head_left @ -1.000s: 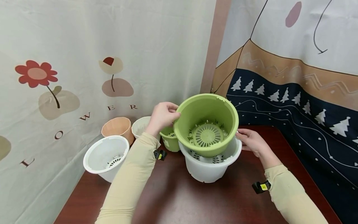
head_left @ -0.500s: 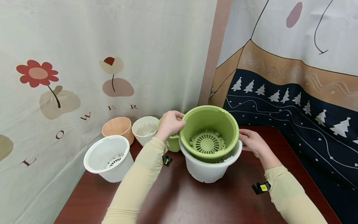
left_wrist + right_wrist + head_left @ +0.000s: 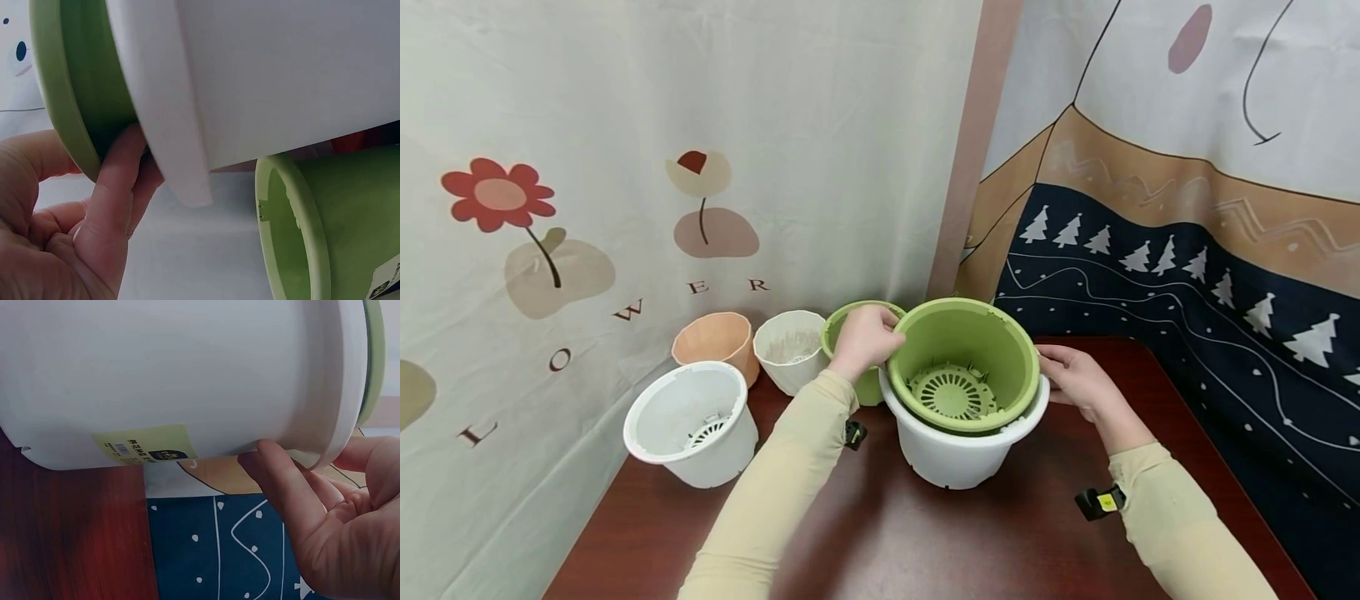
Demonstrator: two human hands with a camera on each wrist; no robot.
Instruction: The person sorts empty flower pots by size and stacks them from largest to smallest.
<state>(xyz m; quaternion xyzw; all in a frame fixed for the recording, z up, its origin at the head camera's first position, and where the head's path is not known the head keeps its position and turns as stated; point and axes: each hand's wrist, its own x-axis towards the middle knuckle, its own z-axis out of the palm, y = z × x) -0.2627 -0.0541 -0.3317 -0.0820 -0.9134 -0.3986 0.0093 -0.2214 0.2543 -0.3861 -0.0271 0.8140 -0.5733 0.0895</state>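
Note:
A large green plastic flower pot (image 3: 962, 333) with a slotted bottom sits mostly inside a white flower pot (image 3: 951, 462), its rim standing above the white one. My left hand (image 3: 867, 340) pinches the green pot's rim on the left, thumb outside and fingers under the lip, as the left wrist view (image 3: 81, 219) shows. On the right side, my right hand (image 3: 1075, 377) holds the white pot's rim; its fingers (image 3: 281, 487) press against the wall below the lip. A yellow-green label (image 3: 147, 444) shows on the white pot. Behind my left hand stands a smaller green pot (image 3: 871, 390), partly hidden.
Left on the dark red table (image 3: 880, 550) stand a second white pot (image 3: 715, 450), an orange pot (image 3: 737, 346) and a cream faceted pot (image 3: 786, 367). A printed curtain (image 3: 850, 125) hangs close behind, and a dark-blue patterned one (image 3: 1195, 358) hangs along the right.
My left hand has lowered the green pot into the white pot, moving down and slightly right. The smaller green pot's rim has come into view. My right hand has stayed in place.

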